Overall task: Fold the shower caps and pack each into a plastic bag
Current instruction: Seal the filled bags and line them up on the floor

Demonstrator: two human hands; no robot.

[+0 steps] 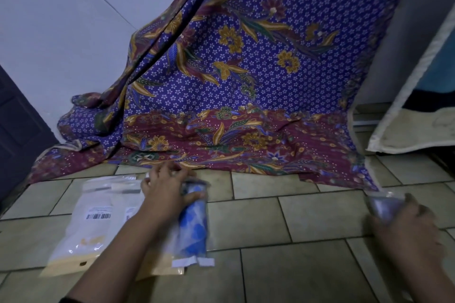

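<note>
Potentially the cap point(193, 226) springs from the bag point(205, 261) that the left hand point(167, 192) pinches, while the right hand point(406, 231) clutches a second bag point(385, 204).

We see a dim, cool, bluish-lit room through a wide-angle lens that bows the floor tiles point(270, 216) toward the frame's edges, with faint glare on the plastic bags point(81, 233), soft shadows, and the right hand point(406, 231) smeared by motion blur.

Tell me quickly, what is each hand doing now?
Left hand: grips the bagged blue shower cap.
Right hand: holds a clear plastic bag, blurred.
</note>
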